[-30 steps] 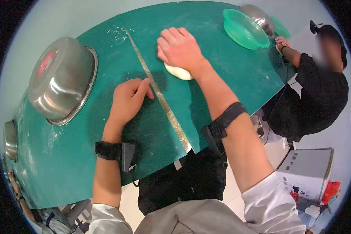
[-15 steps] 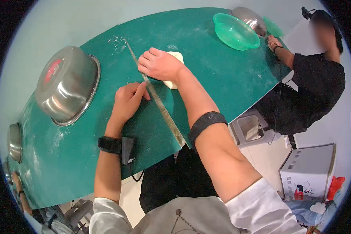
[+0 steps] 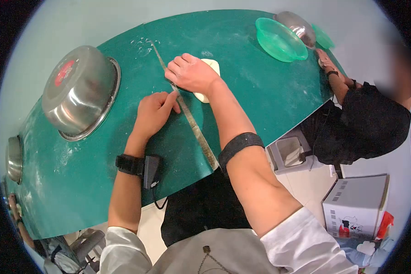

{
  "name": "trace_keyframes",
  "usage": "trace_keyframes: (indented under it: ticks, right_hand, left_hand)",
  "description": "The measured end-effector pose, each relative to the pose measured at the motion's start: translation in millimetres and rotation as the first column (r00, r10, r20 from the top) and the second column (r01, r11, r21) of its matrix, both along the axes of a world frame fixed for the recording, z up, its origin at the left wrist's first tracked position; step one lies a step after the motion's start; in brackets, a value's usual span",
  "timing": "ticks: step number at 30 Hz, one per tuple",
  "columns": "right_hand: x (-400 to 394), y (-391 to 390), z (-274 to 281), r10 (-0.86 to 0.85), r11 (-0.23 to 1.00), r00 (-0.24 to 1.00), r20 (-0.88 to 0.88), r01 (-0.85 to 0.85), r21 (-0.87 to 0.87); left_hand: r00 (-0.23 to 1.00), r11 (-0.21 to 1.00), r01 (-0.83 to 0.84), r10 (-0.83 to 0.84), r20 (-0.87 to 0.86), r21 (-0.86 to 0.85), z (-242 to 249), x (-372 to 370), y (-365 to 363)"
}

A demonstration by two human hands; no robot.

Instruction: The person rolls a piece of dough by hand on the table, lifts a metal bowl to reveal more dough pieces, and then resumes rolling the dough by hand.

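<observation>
Seen from the wearer's head, two bare hands work at a green table [image 3: 260,100] dusted with white. The pale dough [image 3: 213,67] lies on it just right of a long worn strip [image 3: 196,130], partly covered by the right hand [image 3: 194,75]. Over the last second that hand has shifted left across the dough, which now shows beyond the knuckles and on the near side of the wrist. It looks flatter and longer than before, so the piece is probably being pressed or folded into shape. The right fingers are curled down; whether they pinch the dough cannot be told. The left hand [image 3: 154,114] rests, loosely curled, at the strip's left side, well off the dough; its palm is hidden, so its grip cannot be told. An upturned steel basin [image 3: 77,91] sits farther left; a green bowl [image 3: 281,43] stands far right.
</observation>
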State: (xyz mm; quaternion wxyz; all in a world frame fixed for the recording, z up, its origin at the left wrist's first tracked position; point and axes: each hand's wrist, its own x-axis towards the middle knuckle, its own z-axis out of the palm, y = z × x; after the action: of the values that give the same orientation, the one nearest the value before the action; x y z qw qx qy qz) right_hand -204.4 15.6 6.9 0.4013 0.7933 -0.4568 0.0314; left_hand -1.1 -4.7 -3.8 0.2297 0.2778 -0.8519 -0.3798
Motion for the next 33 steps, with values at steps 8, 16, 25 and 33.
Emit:
trace_keyframes:
  ticks: [8,16,25,33]
  right_hand:
    - [0,2,2,-0.001,1.0,1.0,0.012,0.001,0.005]
    - [1,7,3,-0.153,0.979,0.979,0.138,0.169,-0.115]
    - [-8,3,1,-0.356,0.928,0.865,0.354,0.372,0.027]
    - [-14,12,12,-0.175,0.974,0.908,0.38,0.216,-0.069]
  left_hand:
    - [0.996,1.0,-0.019,0.017,-0.09,-0.021,-4,-1,1]
    - [0.998,1.0,-0.007,0.005,-0.063,-0.025,1,0,3]
    - [0.998,1.0,-0.002,0.002,-0.068,-0.005,2,3,3]
    - [0.995,0.999,-0.004,0.001,-0.096,-0.032,-1,1,3]
